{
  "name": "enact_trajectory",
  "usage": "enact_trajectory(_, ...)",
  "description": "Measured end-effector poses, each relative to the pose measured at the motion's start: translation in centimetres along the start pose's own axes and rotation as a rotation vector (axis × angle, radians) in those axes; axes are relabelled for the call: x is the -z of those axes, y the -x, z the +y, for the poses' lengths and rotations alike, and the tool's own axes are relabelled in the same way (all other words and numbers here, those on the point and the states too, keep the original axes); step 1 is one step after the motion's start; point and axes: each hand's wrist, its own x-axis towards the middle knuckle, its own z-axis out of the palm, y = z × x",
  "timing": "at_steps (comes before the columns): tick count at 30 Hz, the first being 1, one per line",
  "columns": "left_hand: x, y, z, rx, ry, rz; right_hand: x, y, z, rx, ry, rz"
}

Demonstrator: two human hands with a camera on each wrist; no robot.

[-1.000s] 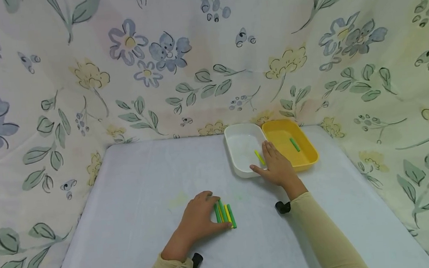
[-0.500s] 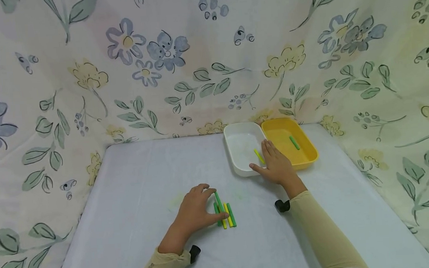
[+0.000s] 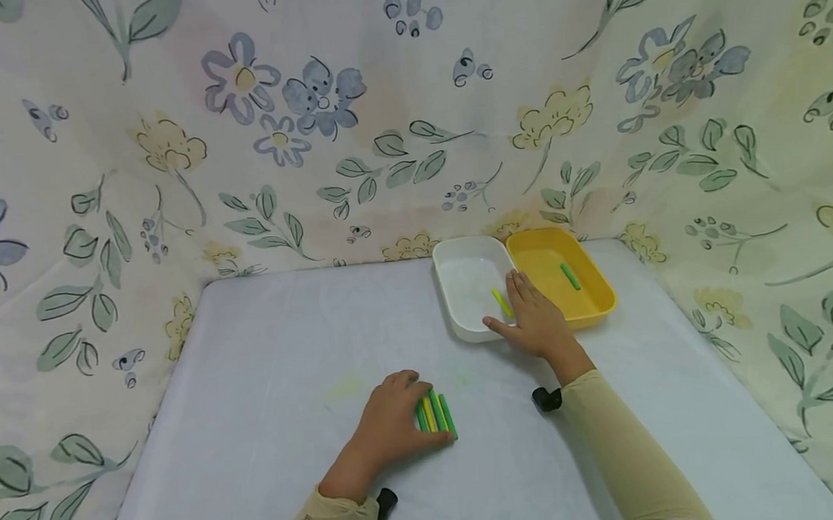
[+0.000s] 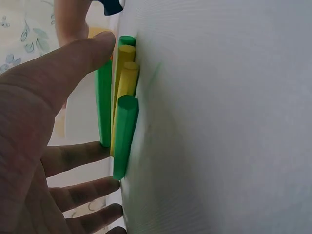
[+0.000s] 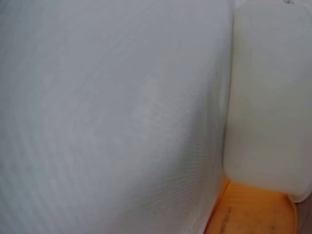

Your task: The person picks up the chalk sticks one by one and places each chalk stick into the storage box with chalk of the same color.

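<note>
Between thumb and fingertip, my left hand [image 3: 391, 419] pinches the ends of a green stick [image 4: 103, 107]. In the left wrist view that stick stands off from a short row of yellow and green sticks, with a near green stick [image 4: 126, 136] and a yellow stick [image 4: 128, 80] behind it. My right hand [image 3: 536, 316] lies with straight fingers over the adjoining rims of a white tray [image 3: 445, 298] and a yellow tray [image 3: 602, 321]. One yellow stick [image 3: 502, 301] lies in the white tray; another green stick [image 3: 570, 276] is in the yellow one.
Both trays stand side by side near the back edge of the table, which a white cloth [image 3: 284, 342] covers. Floral fabric [image 3: 375, 77] hangs behind and along the sides. In the right wrist view the white tray's wall [image 5: 268, 97] rises from the cloth.
My left hand raised the green stick away toward the back, then came forward and right with it, low over the row again. The right hand has stayed at the trays.
</note>
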Motion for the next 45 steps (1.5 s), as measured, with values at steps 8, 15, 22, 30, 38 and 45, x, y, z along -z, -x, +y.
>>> enact_trajectory(8,-0.2,0.3,0.1,-0.018,-0.009,0.022,0.1,0.0,0.0,-0.006,0.0,-0.002)
enact_trajectory(15,0.0,0.5,0.1,-0.017,-0.025,0.009,0.2,0.1,-0.2,-0.006,-0.008,-0.004)
enact_trajectory(22,0.5,0.5,0.0,-0.003,-0.028,-0.028,0.2,0.1,-0.1,-0.004,-0.013,0.0)
enact_trajectory(30,0.7,0.3,-0.1,-0.003,-0.019,-0.037,0.5,0.1,-0.3,-0.009,0.001,-0.012)
enact_trajectory(38,1.0,0.3,0.1,0.0,-0.018,-0.024,0.5,0.1,-0.3,-0.01,0.0,-0.013)
enact_trajectory(45,1.7,-0.4,0.6,-0.008,0.015,0.003,0.2,0.0,-0.1,-0.007,-0.007,-0.015)
